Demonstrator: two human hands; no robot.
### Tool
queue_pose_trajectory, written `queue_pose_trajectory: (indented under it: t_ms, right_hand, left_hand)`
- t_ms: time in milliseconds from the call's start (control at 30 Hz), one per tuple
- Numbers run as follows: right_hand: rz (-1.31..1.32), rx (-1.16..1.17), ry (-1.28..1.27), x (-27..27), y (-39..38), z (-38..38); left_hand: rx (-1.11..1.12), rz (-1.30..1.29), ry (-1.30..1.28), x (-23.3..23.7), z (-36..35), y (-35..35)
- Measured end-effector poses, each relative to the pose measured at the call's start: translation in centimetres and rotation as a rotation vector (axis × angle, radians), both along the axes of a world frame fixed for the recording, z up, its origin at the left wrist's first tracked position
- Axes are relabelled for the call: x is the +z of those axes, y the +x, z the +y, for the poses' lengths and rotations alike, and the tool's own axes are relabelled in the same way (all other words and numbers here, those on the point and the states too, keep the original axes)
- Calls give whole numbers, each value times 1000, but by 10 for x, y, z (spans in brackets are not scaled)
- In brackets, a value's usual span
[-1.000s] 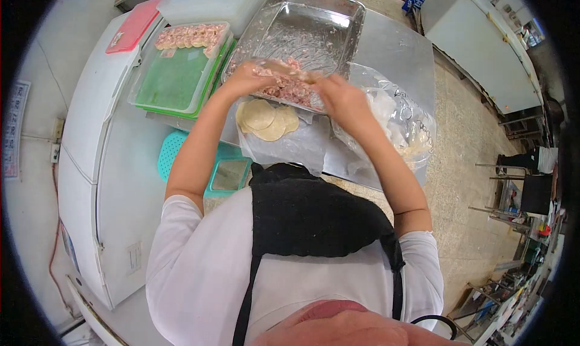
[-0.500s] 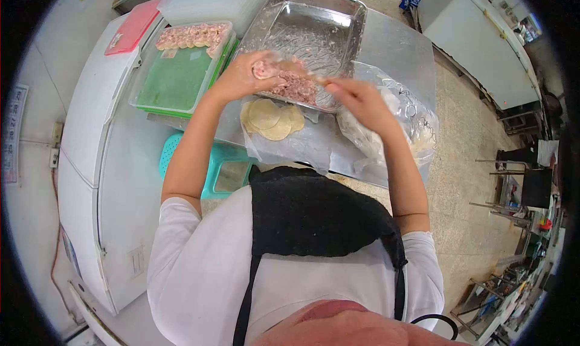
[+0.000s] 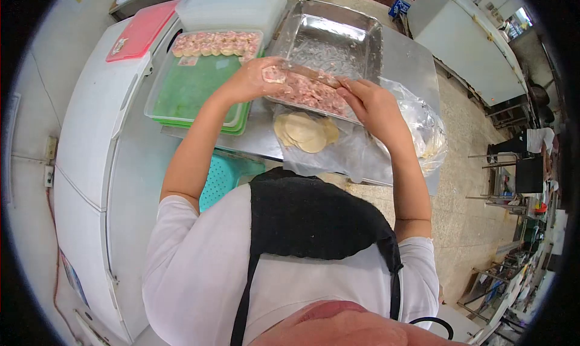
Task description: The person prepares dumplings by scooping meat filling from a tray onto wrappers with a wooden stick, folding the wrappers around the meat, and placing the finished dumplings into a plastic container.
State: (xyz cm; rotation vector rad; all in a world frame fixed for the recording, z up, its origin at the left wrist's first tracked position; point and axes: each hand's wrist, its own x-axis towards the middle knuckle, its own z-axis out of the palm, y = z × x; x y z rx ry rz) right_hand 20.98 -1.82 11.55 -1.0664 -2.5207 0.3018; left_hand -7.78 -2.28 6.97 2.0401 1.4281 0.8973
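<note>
My left hand [image 3: 252, 82] is curled round a dumpling [image 3: 273, 74], a wrapper topped with pink minced meat, above the near left corner of a steel pan [image 3: 356, 22]. My right hand [image 3: 373, 104] grips the end of a flat wooden spatula [image 3: 311, 74], its blade reaching left to the dumpling. Beneath the spatula, a heap of minced meat [image 3: 314, 96] lies along the pan's near side. Round dough wrappers [image 3: 307, 132] overlap in a loose pile on plastic sheeting, just in front of the pan.
Left of the pan stands a clear tub with a green base [image 3: 187, 98], rows of filled dumplings [image 3: 217, 44] along its far side. Pale stacked containers [image 3: 232, 6] sit behind it. A clear plastic bag [image 3: 423, 128] lies right; a turquoise basket [image 3: 220, 180] is below the table edge.
The spatula, blurred before, now shows plainly against the dumpling in my left hand. My view has shifted, so pan, tub and wrappers appear further right and slightly lower.
</note>
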Motion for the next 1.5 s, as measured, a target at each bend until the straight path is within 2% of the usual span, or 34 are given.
queue_pose_trajectory:
  t_ms: [67,133,200,267,333,400,467,500,567,700,767,800,867,900,967,1000,1067,1100,1133,1200,1233,1300,1333,1367,1400,1433,1500]
  right_hand:
    - [176,93,28,1,-27,-16]
    - [65,34,-27,-12,-52,-23]
    - [138,107,-104,-21,-68,-18]
    - [180,127,-49,-25,-72,-20]
    - [284,-68,-251,-28,-68,-29]
    - [347,-99,-214,-52,-53,-30]
    - [422,-308,-402,-64,-39,-39]
    - [421,-312,-402,-69,-32,-43]
    - [560,-403,-558,-75,-23,-52]
    - [656,-480,-654,-77,-13,-65]
    - [653,-473,-641,-79,-8,-66]
    - [653,-474,-642,-78,-6,-65]
    - [619,-475,-641,-76,-3,-62]
    - [620,-477,-645,-78,0,-58]
    - [498,-418,-545,-85,7,-45]
    - [502,-427,-550,-83,10,-38]
    - [188,-332,-381,-76,21,-19]
    - [-75,-353,-177,-80,32,-4]
    - [-71,-356,-180,-74,40,9]
    - [-540,-311,-104,-56,53,32]
    - [-536,-306,-108,-59,58,45]
    - [-487,-239,74,-67,63,65]
    - [-484,-231,69,-76,59,65]
    - [-498,-128,58,-88,50,62]
    - [-510,-25,47,-98,43,60]
    - [-505,-16,42,-105,38,52]
    - [-440,89,137,-114,37,39]
  left_hand:
    - [-29,-62,-134,9,-6,-17]
    - [-70,-31,-88,15,-7,-35]
    - [-98,-6,-35,17,-10,-54]
    - [9,73,-23,16,-15,-77]
    - [11,28,-53,1,-7,-113]
    - [12,-18,-78,-23,11,-148]
    - [203,232,84,-51,30,-173]
    - [200,230,84,-56,37,-176]
    - [228,309,43,-63,48,-175]
    - [298,237,-1,-73,57,-151]
    - [241,243,198,-90,63,-143]
    - [240,243,197,-88,64,-138]
    - [276,294,28,-85,66,-125]
    - [275,296,25,-88,69,-121]
    - [298,377,244,-94,76,-115]
    - [289,380,240,-95,78,-112]
    - [265,454,182,-90,80,-111]
    - [226,422,240,-82,71,-108]
    - [221,425,239,-77,65,-106]
    - [331,510,136,-68,52,-100]
    - [332,516,133,-55,38,-84]
    - [357,339,314,-31,3,-37]
    - [291,236,194,-31,-9,-14]
    - [227,130,75,-31,-17,7]
    - [150,80,30,-42,-25,25]
    - [72,30,-16,-60,-31,41]
    - [-51,81,-233,-88,-35,65]
